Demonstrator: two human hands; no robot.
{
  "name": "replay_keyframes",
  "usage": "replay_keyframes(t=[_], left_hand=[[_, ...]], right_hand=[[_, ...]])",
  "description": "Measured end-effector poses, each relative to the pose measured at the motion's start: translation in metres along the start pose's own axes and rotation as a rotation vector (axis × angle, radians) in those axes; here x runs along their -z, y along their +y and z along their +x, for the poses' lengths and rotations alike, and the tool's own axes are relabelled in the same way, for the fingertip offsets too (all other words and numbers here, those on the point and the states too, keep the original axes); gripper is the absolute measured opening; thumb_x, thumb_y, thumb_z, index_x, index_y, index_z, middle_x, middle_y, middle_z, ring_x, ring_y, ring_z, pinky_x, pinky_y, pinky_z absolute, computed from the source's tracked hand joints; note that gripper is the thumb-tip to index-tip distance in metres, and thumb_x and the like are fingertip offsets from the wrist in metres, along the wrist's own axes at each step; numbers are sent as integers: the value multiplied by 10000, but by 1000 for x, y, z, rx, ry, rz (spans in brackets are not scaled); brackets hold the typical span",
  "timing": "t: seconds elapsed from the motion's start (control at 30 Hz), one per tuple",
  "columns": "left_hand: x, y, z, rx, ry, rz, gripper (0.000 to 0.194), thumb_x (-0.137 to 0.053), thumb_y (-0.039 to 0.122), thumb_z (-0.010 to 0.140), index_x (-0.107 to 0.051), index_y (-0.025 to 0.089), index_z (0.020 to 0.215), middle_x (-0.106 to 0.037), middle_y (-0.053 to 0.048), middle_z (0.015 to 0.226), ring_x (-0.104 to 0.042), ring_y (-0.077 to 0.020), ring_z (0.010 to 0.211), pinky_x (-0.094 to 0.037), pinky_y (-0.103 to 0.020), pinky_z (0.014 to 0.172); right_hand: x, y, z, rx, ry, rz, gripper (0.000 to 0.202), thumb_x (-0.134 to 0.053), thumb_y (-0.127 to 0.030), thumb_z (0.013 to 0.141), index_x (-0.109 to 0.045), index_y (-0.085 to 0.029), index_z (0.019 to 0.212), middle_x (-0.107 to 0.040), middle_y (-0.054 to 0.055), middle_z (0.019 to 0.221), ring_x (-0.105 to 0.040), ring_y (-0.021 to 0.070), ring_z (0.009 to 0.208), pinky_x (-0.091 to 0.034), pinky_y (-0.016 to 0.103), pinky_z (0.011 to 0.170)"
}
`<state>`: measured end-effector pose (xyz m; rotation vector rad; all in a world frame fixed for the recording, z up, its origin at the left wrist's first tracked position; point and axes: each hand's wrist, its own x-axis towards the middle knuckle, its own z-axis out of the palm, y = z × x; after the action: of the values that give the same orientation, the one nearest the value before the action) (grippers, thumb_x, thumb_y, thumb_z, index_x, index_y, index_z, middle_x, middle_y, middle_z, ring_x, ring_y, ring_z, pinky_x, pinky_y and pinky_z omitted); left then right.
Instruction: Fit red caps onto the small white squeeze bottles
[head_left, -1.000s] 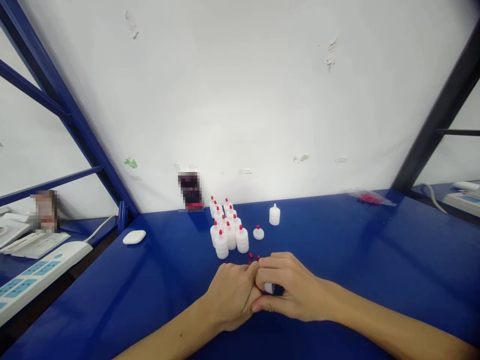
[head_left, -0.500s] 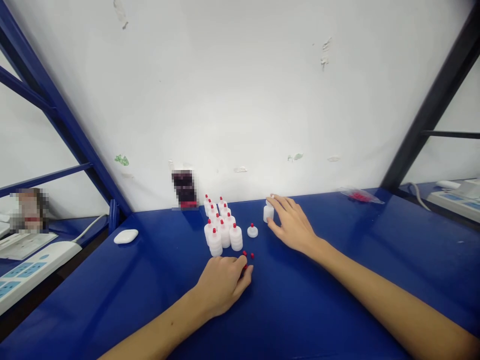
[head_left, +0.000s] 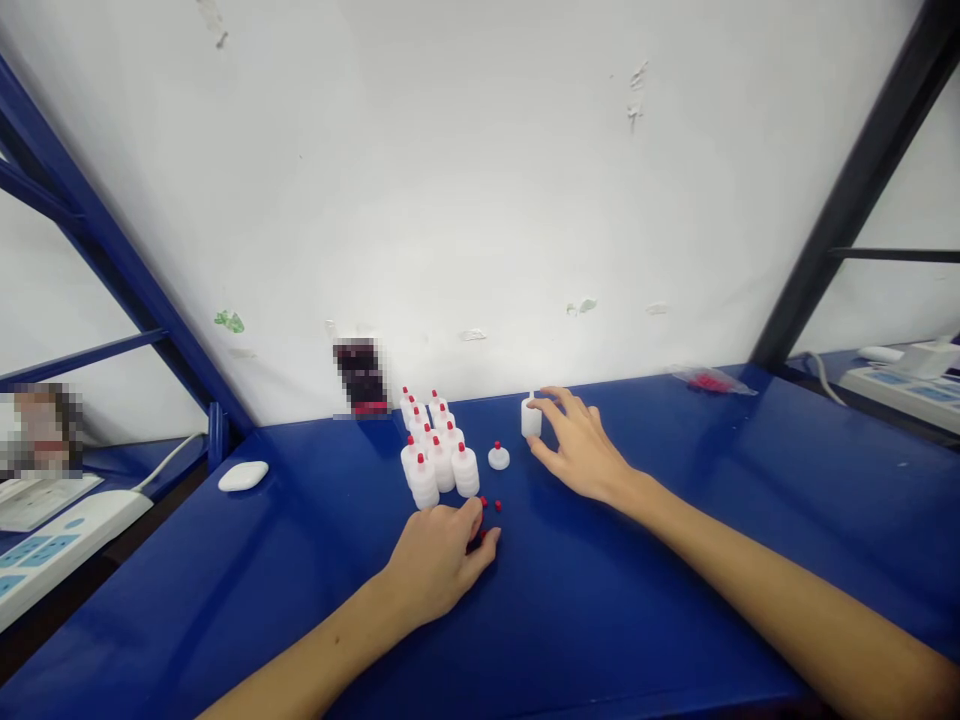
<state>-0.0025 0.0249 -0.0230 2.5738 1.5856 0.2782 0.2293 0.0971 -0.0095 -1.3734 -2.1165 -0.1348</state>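
Several white bottles with red tips (head_left: 441, 465) stand grouped on the blue table (head_left: 600, 620). To their right is a white spouted cap with a red tip (head_left: 499, 457). My left hand (head_left: 439, 560) rests just in front of the group, thumb and fingers apart over small red caps (head_left: 498, 506); nothing shows in its grasp. Next to the wall stands a white bottle without a red tip (head_left: 531, 417). The spread fingers of my right hand (head_left: 581, 445) are beside it, with fingertips at its right edge; whether they touch it I cannot tell.
A white oval object (head_left: 243, 476) lies on the left. At the back right is a clear bag of red pieces (head_left: 710, 381). A blurred dark item (head_left: 361, 376) stands by the wall. A power strip (head_left: 67, 550) is beyond the table's left edge.
The fingers of my right hand have moved off the top of the white bottle and spread apart, showing more of it. My left thumb and fingers are wider apart. The view has shifted slightly.
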Motion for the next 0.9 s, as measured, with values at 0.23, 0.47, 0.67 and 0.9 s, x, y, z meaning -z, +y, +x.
replay_keyframes(t=[0.23, 0.47, 0.67, 0.9], left_hand=[[1, -2, 0, -9, 19, -53, 306, -441, 375, 934, -394, 199, 688, -514, 32, 564, -458, -122, 490, -204, -270, 508], [3, -2, 0, -57, 77, -104, 278, -422, 328, 938, -416, 198, 692, -511, 33, 564, -478, -120, 498, -255, -267, 517], [3, -3, -2, -42, 127, -202, 169, -418, 306, 940, -490, 205, 825, -491, 59, 541, -472, -120, 473, -284, -254, 522], [5, -3, -4, -138, 86, -276, 134, -427, 292, 935, -475, 210, 1030, -555, 60, 603, -516, -144, 491, -302, -256, 509]], right_hand=[[2, -24, -16, 138, -207, 94, 234, -470, -351, 951, -621, -228, 1080, -619, 65, 1063, -597, 201, 883, -445, 365, 804], [-14, -24, -22, 244, -350, 87, 455, -412, -440, 988, -468, -298, 1417, -463, 74, 1487, -304, 331, 1413, -342, 544, 1048], [-9, -26, -18, 188, -103, 26, 227, -508, -207, 904, -642, -172, 1083, -682, 104, 1128, -560, 279, 1097, -429, 419, 895], [10, -51, -36, 628, -117, 240, 166, -403, -200, 929, -566, -179, 910, -617, 19, 764, -510, 146, 625, -385, 296, 647]])
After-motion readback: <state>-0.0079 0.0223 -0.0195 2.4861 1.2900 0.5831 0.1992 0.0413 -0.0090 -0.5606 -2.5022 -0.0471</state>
